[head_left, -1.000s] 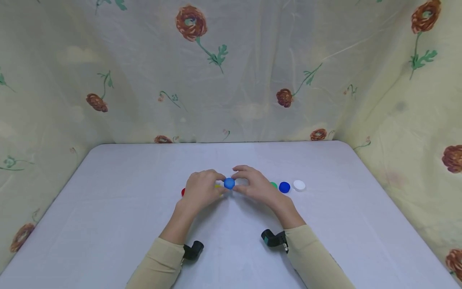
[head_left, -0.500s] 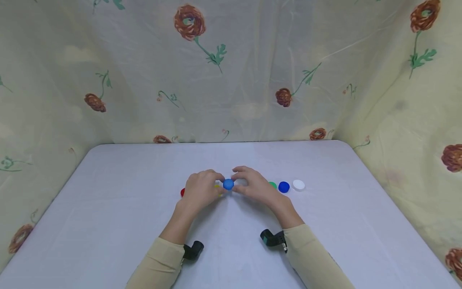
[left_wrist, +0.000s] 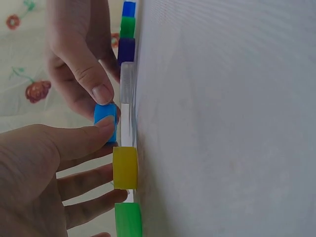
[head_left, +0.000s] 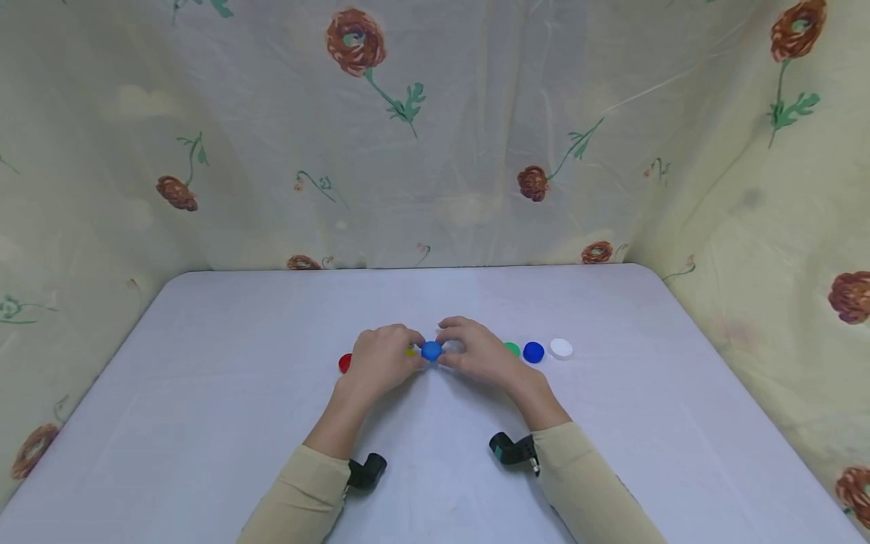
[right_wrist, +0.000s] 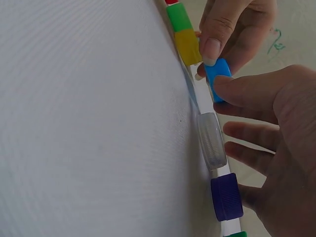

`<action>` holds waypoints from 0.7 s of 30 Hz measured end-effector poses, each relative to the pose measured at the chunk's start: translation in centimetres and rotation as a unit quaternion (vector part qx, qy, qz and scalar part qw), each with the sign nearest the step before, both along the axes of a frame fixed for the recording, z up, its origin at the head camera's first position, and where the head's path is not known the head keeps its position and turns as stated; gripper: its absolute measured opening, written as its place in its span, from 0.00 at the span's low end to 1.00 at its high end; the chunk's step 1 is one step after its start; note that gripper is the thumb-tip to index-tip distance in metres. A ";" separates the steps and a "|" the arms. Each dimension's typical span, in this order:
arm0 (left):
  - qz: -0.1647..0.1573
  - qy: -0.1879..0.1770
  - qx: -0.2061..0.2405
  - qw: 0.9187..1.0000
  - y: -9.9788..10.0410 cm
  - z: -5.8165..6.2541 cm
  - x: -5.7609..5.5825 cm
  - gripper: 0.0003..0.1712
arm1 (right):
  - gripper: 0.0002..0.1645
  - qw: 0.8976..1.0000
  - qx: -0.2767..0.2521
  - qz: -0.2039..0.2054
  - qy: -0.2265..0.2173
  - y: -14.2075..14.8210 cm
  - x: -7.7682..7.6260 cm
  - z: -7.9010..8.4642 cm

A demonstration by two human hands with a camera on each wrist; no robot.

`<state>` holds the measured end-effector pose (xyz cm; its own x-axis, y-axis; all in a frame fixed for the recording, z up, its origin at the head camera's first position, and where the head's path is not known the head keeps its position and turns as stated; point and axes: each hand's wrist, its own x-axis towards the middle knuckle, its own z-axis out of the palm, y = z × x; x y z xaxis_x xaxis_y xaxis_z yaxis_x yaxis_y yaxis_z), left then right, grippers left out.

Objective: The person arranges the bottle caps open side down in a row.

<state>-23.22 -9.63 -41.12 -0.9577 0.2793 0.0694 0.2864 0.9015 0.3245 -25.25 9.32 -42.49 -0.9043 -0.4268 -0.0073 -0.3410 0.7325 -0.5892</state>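
Observation:
A light blue bottle cap (head_left: 431, 350) is pinched between both hands near the middle of the table. My left hand (head_left: 384, 357) grips its left side with thumb and finger, the other fingers spread behind the yellow cap (left_wrist: 125, 168). From the right, my right hand (head_left: 479, 353) holds the same cap by thumb and fingertips. In the right wrist view, a clear ridged cap (right_wrist: 212, 140) and a purple cap (right_wrist: 227, 197) stand close by the right hand's fingers. A green cap (left_wrist: 128, 219) sits beside the yellow one.
At the row's left end a red cap (head_left: 345, 363) shows partly behind the left hand. A green cap (head_left: 513, 349), a dark blue cap (head_left: 533, 352) and a white cap (head_left: 560, 348) continue it rightward. Flowered cloth (head_left: 448, 151) hangs behind the white-covered table (head_left: 204, 393).
Both hands and the light blue cap have come down slightly in the head view. More of the red cap shows beside the left hand. The grip looks the same.

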 end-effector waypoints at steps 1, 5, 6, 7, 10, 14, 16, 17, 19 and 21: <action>0.000 -0.001 -0.001 1.000 0.0 0.0 0.0 0.20 | 0.15 1.000 0.002 0.000 -0.001 0.0 0.0 0.0; -0.001 -0.006 -0.002 1.000 0.1 0.0 0.0 0.20 | 0.15 1.000 0.011 0.002 -0.002 0.0 -0.1 -0.2; -0.001 -0.006 -0.002 1.000 0.1 0.0 0.0 0.19 | 0.15 1.000 0.013 0.003 -0.002 0.0 -0.2 -0.3; -0.001 -0.007 -0.002 1.000 0.2 0.0 0.0 0.19 | 0.15 1.000 0.015 0.004 0.000 0.0 -0.2 -0.3; -0.004 -0.006 -0.004 1.000 0.2 0.0 0.1 0.19 | 0.15 1.000 0.017 0.007 0.001 0.0 -0.3 -0.4; -0.004 -0.003 -0.011 1.000 0.4 0.0 0.1 0.19 | 0.15 1.000 0.023 0.008 0.005 0.1 -0.4 -0.6; -0.002 -0.003 -0.015 1.000 0.4 0.0 0.1 0.18 | 0.16 1.000 0.027 0.007 0.007 0.1 -0.4 -0.6; 0.000 -0.004 -0.017 1.000 0.5 0.0 0.1 0.18 | 0.16 1.000 0.027 0.007 0.008 0.1 -0.4 -0.6; 0.003 -0.005 -0.021 1.000 0.6 0.0 0.0 0.18 | 0.16 1.000 0.028 0.006 0.008 0.1 -0.4 -0.6; 0.005 -0.007 -0.024 1.000 0.7 0.0 0.0 0.18 | 0.17 1.000 0.030 0.004 0.007 0.1 -0.4 -0.6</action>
